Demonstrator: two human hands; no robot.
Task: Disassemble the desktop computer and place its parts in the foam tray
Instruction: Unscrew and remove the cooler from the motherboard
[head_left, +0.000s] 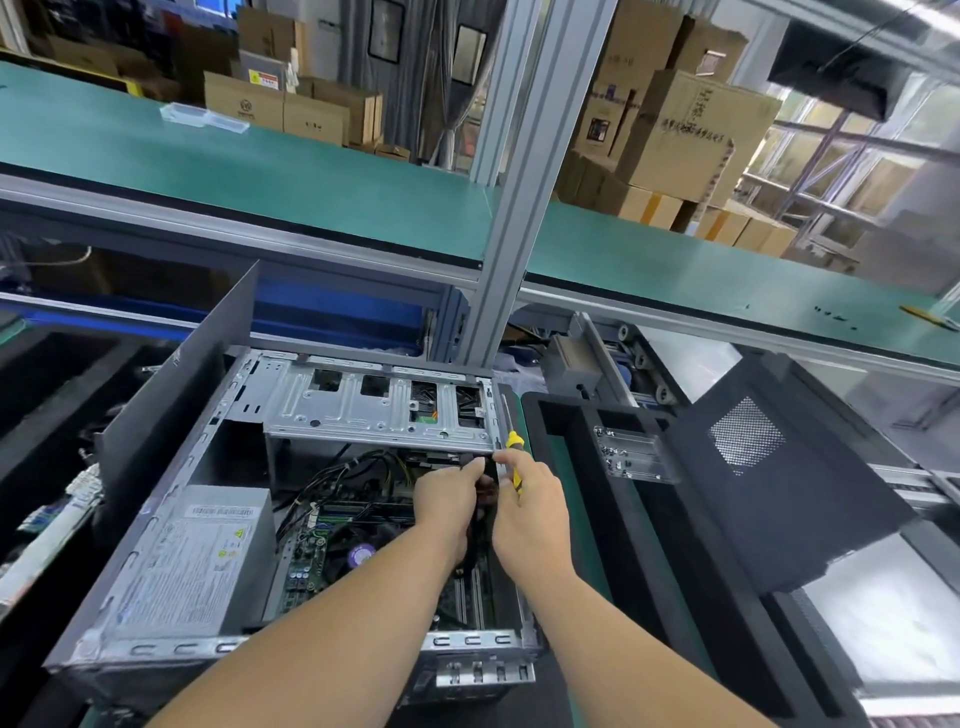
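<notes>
The open desktop computer (270, 519) lies directly under both hands, its bare sheet-metal drive cage (379, 410) just beyond them. The left hand (447, 499) pinches something small and dark at the cage's lower edge; what it is cannot be told. The right hand (530, 514) grips a yellow-handled screwdriver (514, 457). The black foam tray (623, 499), matte and square-cut, sits just right of the hands.
</notes>
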